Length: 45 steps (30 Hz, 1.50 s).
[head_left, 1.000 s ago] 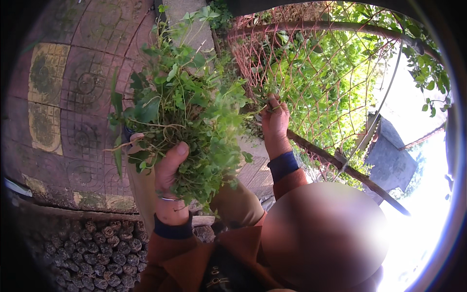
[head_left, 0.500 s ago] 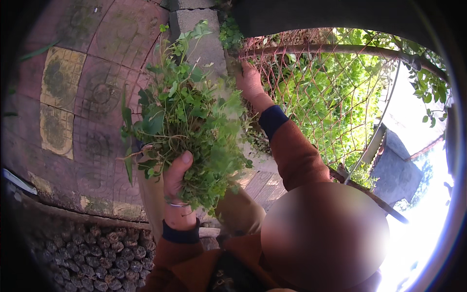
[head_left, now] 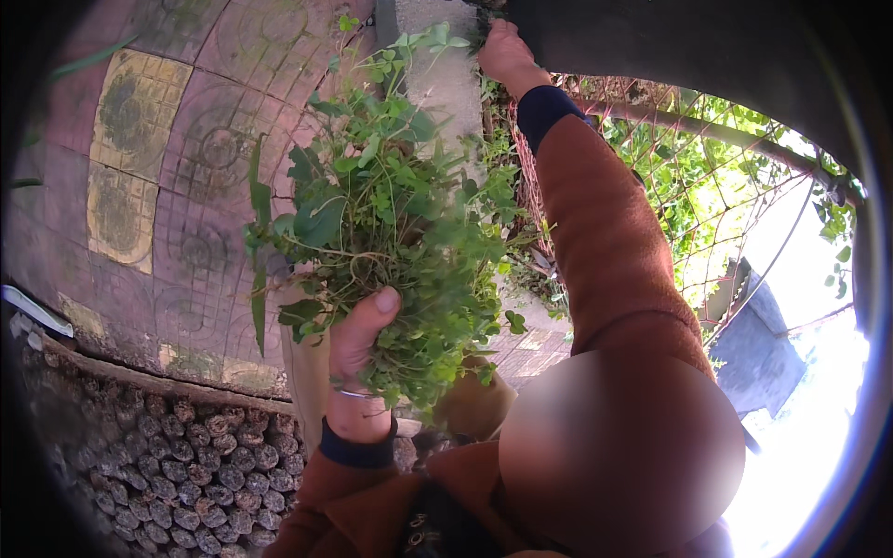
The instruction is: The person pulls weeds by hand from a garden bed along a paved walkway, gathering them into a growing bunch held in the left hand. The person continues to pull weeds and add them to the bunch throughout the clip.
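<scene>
A big loose bunch of leafy green weeds (head_left: 400, 214), clover-like leaves and thin stems among them, fills the middle of the view. My left hand (head_left: 363, 330) is wrapped round its lower part, thumb on top; the other fingers are hidden by leaves. Farther off, my right arm stretches along the wire fence. My right hand (head_left: 510, 54) is at the far end of the concrete curb (head_left: 437, 88), fingers curled down by some dark greenery. What those fingertips hold, if anything, is too small to make out.
Rusty wire mesh fence (head_left: 670, 167) stands on the right, with bright plants behind it. A dark panel (head_left: 651, 42) hangs across the top. Red and yellow paving (head_left: 209, 158) spreads on the left. Stacked dark round pieces (head_left: 195, 465) lie lower left.
My right hand has moved farther away along the curb, from beside the fence toward the dark panel. The bunch in my left hand has shifted slightly right in view.
</scene>
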Motion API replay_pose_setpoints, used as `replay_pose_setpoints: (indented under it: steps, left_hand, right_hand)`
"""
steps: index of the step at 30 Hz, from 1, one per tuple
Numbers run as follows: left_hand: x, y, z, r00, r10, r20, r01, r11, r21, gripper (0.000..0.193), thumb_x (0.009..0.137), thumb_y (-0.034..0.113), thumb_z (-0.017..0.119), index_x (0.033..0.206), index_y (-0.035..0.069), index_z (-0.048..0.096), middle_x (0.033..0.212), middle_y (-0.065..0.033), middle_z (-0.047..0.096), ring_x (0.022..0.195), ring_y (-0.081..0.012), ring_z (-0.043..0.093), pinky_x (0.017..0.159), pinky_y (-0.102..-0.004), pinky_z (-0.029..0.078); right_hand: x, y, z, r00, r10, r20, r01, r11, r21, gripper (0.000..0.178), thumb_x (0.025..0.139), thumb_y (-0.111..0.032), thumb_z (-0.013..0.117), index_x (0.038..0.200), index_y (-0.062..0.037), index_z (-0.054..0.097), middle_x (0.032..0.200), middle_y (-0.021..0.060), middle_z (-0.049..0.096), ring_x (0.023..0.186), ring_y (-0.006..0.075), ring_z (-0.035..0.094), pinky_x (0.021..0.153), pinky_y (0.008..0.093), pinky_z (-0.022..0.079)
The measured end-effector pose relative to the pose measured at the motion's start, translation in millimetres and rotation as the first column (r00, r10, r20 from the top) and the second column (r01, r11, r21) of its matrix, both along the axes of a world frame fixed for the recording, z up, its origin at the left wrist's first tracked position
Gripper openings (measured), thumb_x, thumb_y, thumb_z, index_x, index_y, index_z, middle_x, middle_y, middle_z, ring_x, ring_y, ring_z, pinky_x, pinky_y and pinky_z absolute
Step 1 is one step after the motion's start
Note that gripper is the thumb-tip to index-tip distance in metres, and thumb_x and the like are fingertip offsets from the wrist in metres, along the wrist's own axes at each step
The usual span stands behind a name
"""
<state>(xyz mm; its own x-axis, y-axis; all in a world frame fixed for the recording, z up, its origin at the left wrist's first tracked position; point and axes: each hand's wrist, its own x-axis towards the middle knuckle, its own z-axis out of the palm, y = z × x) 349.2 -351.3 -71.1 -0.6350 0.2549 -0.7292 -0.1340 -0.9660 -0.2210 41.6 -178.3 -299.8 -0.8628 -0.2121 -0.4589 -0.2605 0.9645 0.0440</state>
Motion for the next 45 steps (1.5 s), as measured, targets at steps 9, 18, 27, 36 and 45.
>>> replay_pose_setpoints:
  steps: [9,18,27,36,45]
  left_hand:
    - [4,0,-3,1.0,0.008,0.002,-0.008,0.999,0.051,0.052,0.082,0.017,0.059,0.125,-0.006,0.042,0.116,-0.0172,0.056,0.1,-0.0253,0.059,0.086,-0.0367,0.05]
    - [6,-1,-8,0.995,-0.082,0.064,0.082,0.997,0.015,0.058,0.079,0.017,0.058,0.128,-0.005,0.038,0.12,-0.0195,0.053,0.104,-0.0288,0.058,0.089,-0.0411,0.049]
    - [-1,1,-1,0.998,-0.066,-0.004,0.066,0.998,-0.006,0.051,0.08,0.021,0.062,0.121,-0.005,0.047,0.11,-0.0153,0.059,0.095,-0.0228,0.061,0.083,-0.0346,0.051]
    - [3,-2,1,0.988,-0.144,0.058,0.15,0.983,-0.102,0.057,0.078,0.025,0.061,0.124,-0.003,0.044,0.112,-0.0162,0.059,0.095,-0.0252,0.061,0.082,-0.0367,0.051]
    - [2,1,-1,0.991,-0.129,0.021,0.13,0.991,-0.036,0.047,0.081,0.024,0.063,0.116,-0.006,0.051,0.102,-0.0137,0.062,0.085,-0.0195,0.063,0.073,-0.0302,0.053]
  right_hand:
    - [-3,-2,8,0.989,-0.038,0.146,0.016,0.988,0.151,0.038,0.078,-0.013,0.051,0.112,0.004,0.052,0.111,0.0274,0.056,0.101,0.0412,0.057,0.086,0.0466,0.045]
    - [-4,-3,25,0.951,0.211,0.225,-0.259,0.942,0.213,0.027,0.077,-0.01,0.049,0.095,0.0023,0.065,0.103,0.0234,0.061,0.097,0.0385,0.06,0.085,0.0428,0.047]
    - [0,10,16,0.915,0.243,0.323,-0.319,0.925,0.208,0.026,0.078,-0.002,0.049,0.1,0.0008,0.063,0.105,0.0243,0.06,0.098,0.039,0.059,0.081,0.0464,0.049]
    - [71,30,70,0.773,0.249,0.583,-0.425,0.886,0.184,0.024,0.08,-0.004,0.05,0.098,0.0025,0.063,0.101,0.0225,0.061,0.094,0.0367,0.061,0.08,0.0453,0.05]
    - [104,60,46,0.814,0.401,0.42,-0.461,0.886,0.05,0.028,0.08,-0.005,0.047,0.107,0.0002,0.052,0.083,0.0193,0.064,0.079,0.0336,0.064,0.07,0.0454,0.051]
